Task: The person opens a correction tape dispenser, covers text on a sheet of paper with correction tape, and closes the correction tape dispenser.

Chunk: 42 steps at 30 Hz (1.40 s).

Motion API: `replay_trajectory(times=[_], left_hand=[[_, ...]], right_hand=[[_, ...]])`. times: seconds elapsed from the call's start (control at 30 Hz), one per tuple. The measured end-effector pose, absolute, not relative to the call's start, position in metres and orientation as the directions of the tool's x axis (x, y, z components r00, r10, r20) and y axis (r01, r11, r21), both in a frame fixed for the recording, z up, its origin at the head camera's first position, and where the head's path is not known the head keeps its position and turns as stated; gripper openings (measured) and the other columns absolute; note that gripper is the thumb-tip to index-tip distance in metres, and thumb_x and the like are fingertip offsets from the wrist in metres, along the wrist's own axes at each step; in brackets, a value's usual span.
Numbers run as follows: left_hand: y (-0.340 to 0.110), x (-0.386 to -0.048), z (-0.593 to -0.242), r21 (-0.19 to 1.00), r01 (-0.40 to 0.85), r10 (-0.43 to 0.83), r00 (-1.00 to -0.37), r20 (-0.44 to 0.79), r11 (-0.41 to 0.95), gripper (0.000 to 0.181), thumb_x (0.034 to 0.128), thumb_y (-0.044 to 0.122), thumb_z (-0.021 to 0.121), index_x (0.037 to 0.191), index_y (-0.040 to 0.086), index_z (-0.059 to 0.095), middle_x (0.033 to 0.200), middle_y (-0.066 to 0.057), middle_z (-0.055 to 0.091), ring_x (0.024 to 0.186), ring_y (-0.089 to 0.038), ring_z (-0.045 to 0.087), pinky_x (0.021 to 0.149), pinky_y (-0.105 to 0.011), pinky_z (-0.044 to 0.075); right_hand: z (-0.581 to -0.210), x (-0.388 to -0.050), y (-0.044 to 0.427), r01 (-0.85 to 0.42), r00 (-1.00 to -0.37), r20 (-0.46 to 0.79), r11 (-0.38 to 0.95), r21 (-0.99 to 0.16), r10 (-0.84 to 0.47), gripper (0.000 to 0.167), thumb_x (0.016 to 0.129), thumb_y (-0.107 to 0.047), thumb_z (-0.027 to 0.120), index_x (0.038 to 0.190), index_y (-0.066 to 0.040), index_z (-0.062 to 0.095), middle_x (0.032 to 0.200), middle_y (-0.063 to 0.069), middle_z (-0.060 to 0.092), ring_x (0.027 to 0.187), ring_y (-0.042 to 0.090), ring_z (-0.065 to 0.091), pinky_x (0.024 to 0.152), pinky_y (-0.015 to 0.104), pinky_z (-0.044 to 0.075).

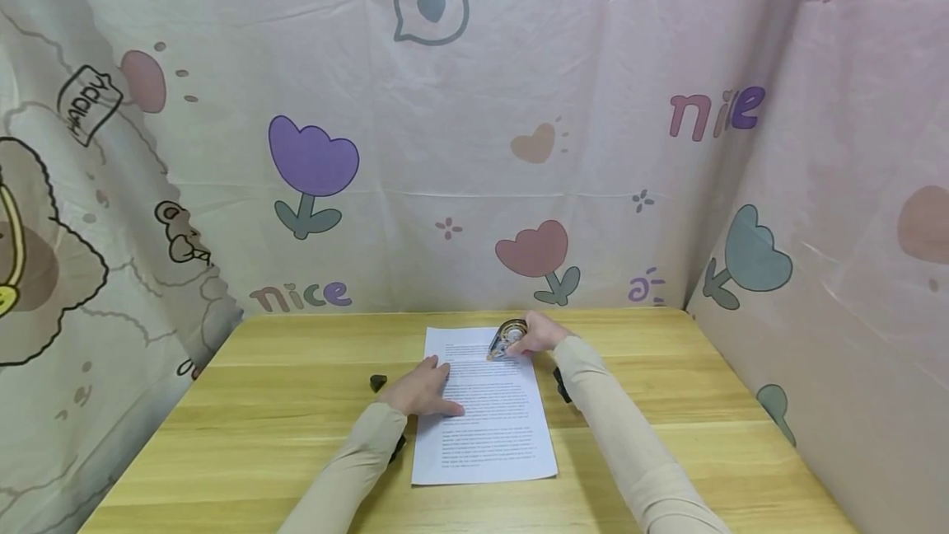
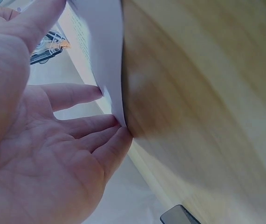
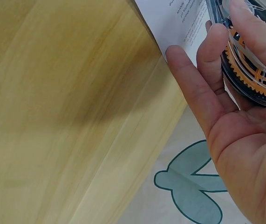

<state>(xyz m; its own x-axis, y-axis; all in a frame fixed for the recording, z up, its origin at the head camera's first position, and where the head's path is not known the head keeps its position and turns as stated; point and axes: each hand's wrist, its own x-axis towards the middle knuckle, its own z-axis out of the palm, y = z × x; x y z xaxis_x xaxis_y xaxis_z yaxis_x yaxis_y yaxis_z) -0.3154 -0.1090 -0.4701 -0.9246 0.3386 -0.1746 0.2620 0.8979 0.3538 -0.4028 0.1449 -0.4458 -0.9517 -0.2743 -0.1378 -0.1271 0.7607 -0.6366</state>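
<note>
- The right hand (image 1: 543, 331) is curled round a clear-cased correction tape dispenser (image 1: 507, 338), its thumb against one side; in the right wrist view its little finger reaches out straighter, with the tip at the edge of the paper.
- The dispenser is over the upper right part of a printed sheet of paper (image 1: 489, 423), its orange tip pointing down at the lines of text; whether that tip touches the sheet is hard to tell from here.
- Inside the casing an orange toothed wheel (image 3: 244, 74) shows.
- The left hand (image 1: 419, 389) lies open at the sheet's left edge, fingers fairly straight and thumb spread apart, touching the paper and gripping nothing.
- The sheet lies lengthwise on a wood-grain table (image 1: 296, 369), its near edge towards the person.
- Behind the table hangs a pale curtain (image 1: 445, 114) printed with tulips, hearts and "nice".
</note>
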Motion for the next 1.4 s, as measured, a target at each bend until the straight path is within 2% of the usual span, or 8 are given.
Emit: replay_trajectory(times=[0.3,0.77,1.2,1.4], left_hand=[[-0.1092,-0.3141,-0.4683,0.351,0.265,0.339,-0.925,-0.171,0.898,0.093,0.0784,0.051,0.078,0.147,-0.001,0.041,0.156,-0.027,0.029,0.146,-0.041,0.027,0.118,-0.054,0.028],[-0.1101,-0.3153,-0.4709,0.348,0.268,0.344,-0.922,-0.178,0.898,0.093,0.0788,0.052,0.077,0.147,0.0,0.04,0.156,-0.027,0.028,0.146,-0.042,0.026,0.118,-0.055,0.027],[-0.1086,-0.3142,-0.4677,0.35,0.266,0.342,-0.923,-0.176,0.898,0.094,0.0778,0.051,0.078,0.146,-0.001,0.041,0.156,-0.028,0.029,0.145,-0.042,0.027,0.117,-0.056,0.028],[-0.1086,-0.3148,-0.4682,0.34,0.267,0.34,-0.923,-0.177,0.902,0.094,0.0777,0.052,0.078,0.146,-0.001,0.042,0.156,-0.027,0.029,0.145,-0.042,0.028,0.117,-0.055,0.029]], right_hand=[[-0.4452,-0.4014,0.1479,-0.134,-0.948,-0.139,0.752,-0.646,-0.288,0.037,0.075,-0.012,0.085,0.101,0.003,0.063,0.086,0.009,0.068,0.073,0.019,0.065,0.066,0.031,0.059],[-0.4481,-0.4016,0.1523,-0.106,-0.946,-0.158,0.732,-0.673,-0.283,0.04,0.075,-0.01,0.085,0.104,0.005,0.062,0.087,0.011,0.068,0.069,0.017,0.065,0.07,0.035,0.061],[-0.4475,-0.4028,0.1537,-0.127,-0.943,-0.15,0.738,-0.662,-0.296,0.034,0.077,-0.009,0.083,0.1,0.004,0.063,0.083,0.009,0.068,0.064,0.015,0.063,0.069,0.036,0.061],[-0.4464,-0.4031,0.155,-0.096,-0.946,-0.174,0.747,-0.658,-0.275,0.037,0.077,-0.011,0.083,0.102,0.003,0.059,0.085,0.01,0.067,0.068,0.017,0.064,0.069,0.033,0.061]])
